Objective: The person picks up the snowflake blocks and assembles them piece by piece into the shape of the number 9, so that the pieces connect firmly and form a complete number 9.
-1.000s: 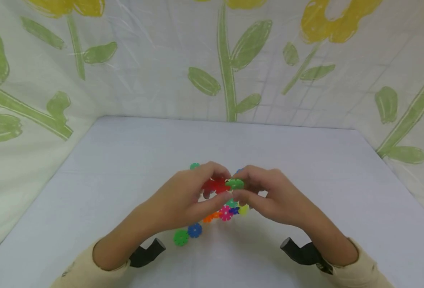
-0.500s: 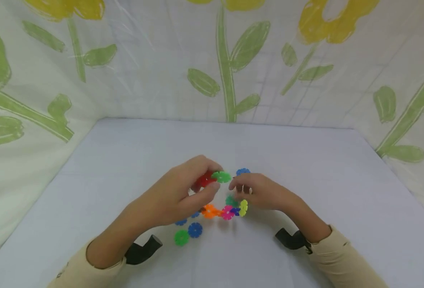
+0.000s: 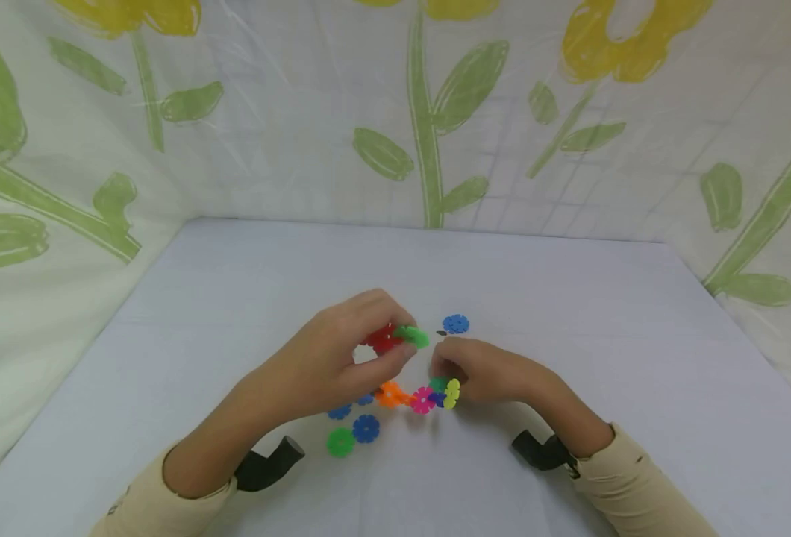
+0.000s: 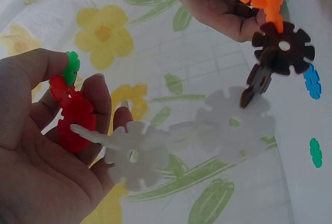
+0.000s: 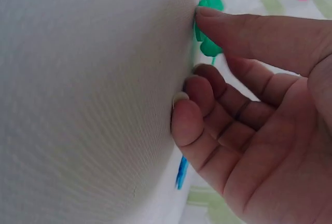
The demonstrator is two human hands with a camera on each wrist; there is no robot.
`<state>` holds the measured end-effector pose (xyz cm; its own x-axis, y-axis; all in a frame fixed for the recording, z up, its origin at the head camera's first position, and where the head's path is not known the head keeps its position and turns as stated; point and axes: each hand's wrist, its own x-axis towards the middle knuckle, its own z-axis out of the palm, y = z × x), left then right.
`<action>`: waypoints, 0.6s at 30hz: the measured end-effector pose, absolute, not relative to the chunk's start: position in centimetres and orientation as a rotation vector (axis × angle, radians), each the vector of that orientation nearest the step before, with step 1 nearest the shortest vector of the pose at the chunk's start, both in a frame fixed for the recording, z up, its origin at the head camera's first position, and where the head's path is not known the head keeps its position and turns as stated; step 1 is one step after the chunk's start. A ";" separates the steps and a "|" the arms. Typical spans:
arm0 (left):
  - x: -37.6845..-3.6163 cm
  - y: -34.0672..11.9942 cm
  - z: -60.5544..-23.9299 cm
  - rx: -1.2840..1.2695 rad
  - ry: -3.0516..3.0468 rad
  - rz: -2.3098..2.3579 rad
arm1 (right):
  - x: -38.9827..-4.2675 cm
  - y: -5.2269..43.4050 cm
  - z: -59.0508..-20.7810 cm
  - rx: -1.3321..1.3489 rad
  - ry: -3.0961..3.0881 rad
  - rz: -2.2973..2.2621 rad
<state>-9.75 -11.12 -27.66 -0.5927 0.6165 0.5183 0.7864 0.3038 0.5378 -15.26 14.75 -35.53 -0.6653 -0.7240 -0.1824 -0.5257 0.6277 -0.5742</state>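
Note:
My left hand [image 3: 342,350] is raised over the table and pinches a linked chain of plastic snowflake discs by its green disc [image 4: 71,69]. Below the green one in the left wrist view come red discs [image 4: 78,123], translucent white discs [image 4: 137,154] and brown discs [image 4: 284,47]. The chain continues with orange [image 3: 390,393], pink [image 3: 423,400], dark blue and yellow [image 3: 452,394] discs. At the tabletop, my right hand [image 3: 486,371] has curled fingers, with its thumb and index finger at a teal-green disc [image 5: 211,45]. Its other fingertips [image 5: 187,123] rest on the white surface.
Loose blue discs [image 3: 456,324] lie beyond the right hand, beside a small dark piece [image 3: 441,333]. A green disc [image 3: 340,442] and a blue disc [image 3: 366,428] lie at the near left. A flower-printed curtain [image 3: 288,149] stands behind the white table [image 3: 268,268].
My right hand has left the green disc at my left fingertips and gone down to the tabletop by the teal-green disc. The left hand has moved slightly left, still holding the chain.

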 end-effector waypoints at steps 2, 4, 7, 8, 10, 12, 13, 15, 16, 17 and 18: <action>-9.7 -11.1 -27.6 -1.285 -2.364 -1.152 | -15.3 14.8 -35.5 -1.013 2.418 -0.703; -9.7 -11.1 -27.6 -1.283 -2.374 -1.148 | -15.4 15.0 -35.4 -1.031 2.392 -0.718; -9.8 -11.2 -27.8 -1.283 -2.374 -1.148 | -15.6 15.5 -35.0 -1.027 2.338 -0.832; -9.8 -11.2 -27.8 -1.283 -2.370 -1.145 | -15.6 15.8 -34.7 -1.012 2.310 -0.917; -10.0 -11.2 -27.8 -1.286 -2.359 -1.139 | -15.5 16.2 -33.9 -0.983 2.229 -1.148; -10.0 -11.1 -27.8 -1.280 -2.359 -1.135 | -15.3 16.5 -33.1 -0.973 2.091 -1.415; -10.0 -11.1 -27.9 -1.277 -2.363 -1.137 | -15.1 16.5 -32.6 -0.984 2.022 -1.529; -10.1 -11.0 -28.0 -1.271 -2.376 -1.141 | -14.6 16.5 -31.9 -1.013 1.889 -1.695; -10.1 -11.0 -28.1 -1.271 -2.382 -1.145 | -14.3 16.4 -31.6 -1.035 1.832 -1.747; -10.0 -10.9 -28.2 -1.274 -2.387 -1.149 | -14.0 16.3 -31.3 -1.046 1.791 -1.778; -10.0 -10.8 -28.2 -1.277 -2.390 -1.150 | -13.7 16.1 -31.0 -1.058 1.754 -1.799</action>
